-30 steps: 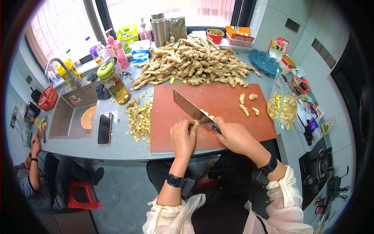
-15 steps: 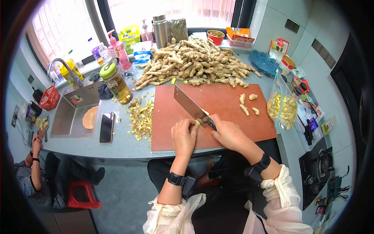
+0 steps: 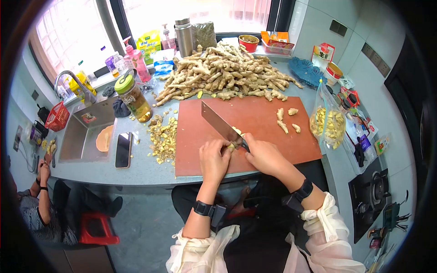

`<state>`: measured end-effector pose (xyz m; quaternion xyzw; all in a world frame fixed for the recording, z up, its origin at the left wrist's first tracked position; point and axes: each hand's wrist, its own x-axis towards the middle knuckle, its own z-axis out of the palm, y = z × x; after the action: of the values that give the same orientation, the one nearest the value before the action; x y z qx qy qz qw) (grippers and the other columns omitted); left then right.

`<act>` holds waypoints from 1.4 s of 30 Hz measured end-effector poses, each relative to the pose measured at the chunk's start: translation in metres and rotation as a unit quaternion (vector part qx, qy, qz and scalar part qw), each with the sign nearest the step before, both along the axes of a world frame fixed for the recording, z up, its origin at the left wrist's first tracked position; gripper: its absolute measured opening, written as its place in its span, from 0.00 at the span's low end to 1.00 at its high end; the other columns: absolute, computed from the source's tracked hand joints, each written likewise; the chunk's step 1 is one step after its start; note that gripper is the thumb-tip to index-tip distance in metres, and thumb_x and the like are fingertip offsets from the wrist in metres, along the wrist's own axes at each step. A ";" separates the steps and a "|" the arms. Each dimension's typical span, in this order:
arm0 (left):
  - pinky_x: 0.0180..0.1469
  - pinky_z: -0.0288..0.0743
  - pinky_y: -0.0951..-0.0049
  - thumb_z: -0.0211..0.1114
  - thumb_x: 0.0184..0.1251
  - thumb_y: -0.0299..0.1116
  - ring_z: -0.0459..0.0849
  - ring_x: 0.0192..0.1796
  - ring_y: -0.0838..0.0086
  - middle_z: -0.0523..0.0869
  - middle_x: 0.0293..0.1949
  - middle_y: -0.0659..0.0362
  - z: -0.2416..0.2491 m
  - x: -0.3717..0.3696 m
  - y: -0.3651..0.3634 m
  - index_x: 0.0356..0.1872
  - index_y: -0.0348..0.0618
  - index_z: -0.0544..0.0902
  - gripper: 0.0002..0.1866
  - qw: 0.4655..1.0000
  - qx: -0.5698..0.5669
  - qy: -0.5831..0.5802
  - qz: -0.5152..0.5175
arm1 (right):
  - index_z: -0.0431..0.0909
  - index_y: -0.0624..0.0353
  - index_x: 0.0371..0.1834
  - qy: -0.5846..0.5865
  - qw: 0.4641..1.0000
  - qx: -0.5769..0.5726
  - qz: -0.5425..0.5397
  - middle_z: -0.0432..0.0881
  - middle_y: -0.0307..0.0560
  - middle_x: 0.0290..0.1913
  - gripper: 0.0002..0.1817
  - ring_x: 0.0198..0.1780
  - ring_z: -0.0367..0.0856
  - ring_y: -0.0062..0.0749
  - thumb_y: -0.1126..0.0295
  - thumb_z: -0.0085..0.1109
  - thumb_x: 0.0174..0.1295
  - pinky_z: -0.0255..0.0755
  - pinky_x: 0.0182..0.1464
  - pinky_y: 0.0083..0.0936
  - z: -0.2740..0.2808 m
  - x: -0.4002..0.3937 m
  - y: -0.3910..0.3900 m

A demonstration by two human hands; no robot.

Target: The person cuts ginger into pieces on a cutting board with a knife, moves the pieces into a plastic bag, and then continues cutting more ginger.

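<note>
Left hand (image 3: 214,160) rests curled, knuckles up, on the near part of the red cutting board (image 3: 255,132), fingers closed down on a small ginger piece (image 3: 233,145) and pinning it to the board. Right hand (image 3: 265,155) sits just beside it, wrapped shut around the handle of a cleaver (image 3: 221,126); the blade runs up and to the left from the grip, its heel touching the ginger piece at the left fingertips. A few pale slices lie against the blade — too small to count. Further right on the board, three peeled ginger chunks (image 3: 287,119) lie apart from the hands. Left of the board, on the grey counter (image 3: 141,170), a scatter of ginger peelings (image 3: 164,136); beyond it a dark phone (image 3: 123,149) lying flat, then the sink (image 3: 86,132). Right of the board, a clear bag of sliced ginger (image 3: 325,125) stands upright. Behind the board, a large heap of raw ginger roots (image 3: 223,73) — touching the board's far edge. A green-lidded jar (image 3: 133,97) stands near the sink corner. At far left, below counter level, another person's arm (image 3: 43,182) shows, seated.
</note>
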<state>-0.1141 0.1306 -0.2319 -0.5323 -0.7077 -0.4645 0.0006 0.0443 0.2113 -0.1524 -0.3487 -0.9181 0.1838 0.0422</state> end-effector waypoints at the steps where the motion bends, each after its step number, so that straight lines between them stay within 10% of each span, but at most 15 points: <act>1: 0.52 0.69 0.61 0.74 0.59 0.33 0.83 0.44 0.62 0.87 0.36 0.60 0.000 0.000 -0.001 0.37 0.46 0.87 0.07 1.000 0.002 0.001 0.001 | 0.65 0.63 0.54 0.003 1.000 -0.005 -0.003 0.86 0.66 0.38 0.16 0.43 0.85 0.66 0.71 0.53 0.67 0.77 0.45 0.58 -0.002 -0.001 0.001; 42: 0.52 0.68 0.61 0.73 0.59 0.33 0.82 0.43 0.62 0.86 0.35 0.60 0.001 0.000 -0.001 0.35 0.45 0.86 0.06 1.000 -0.008 -0.009 0.010 | 0.64 0.62 0.57 0.034 0.999 -0.041 0.011 0.85 0.66 0.41 0.19 0.46 0.85 0.64 0.69 0.56 0.67 0.76 0.47 0.55 -0.002 0.009 0.004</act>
<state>-0.1142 0.1294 -0.2308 -0.5212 -0.7166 -0.4634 -0.0057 0.0532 0.2149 -0.1548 -0.3336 -0.9116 0.2332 0.0571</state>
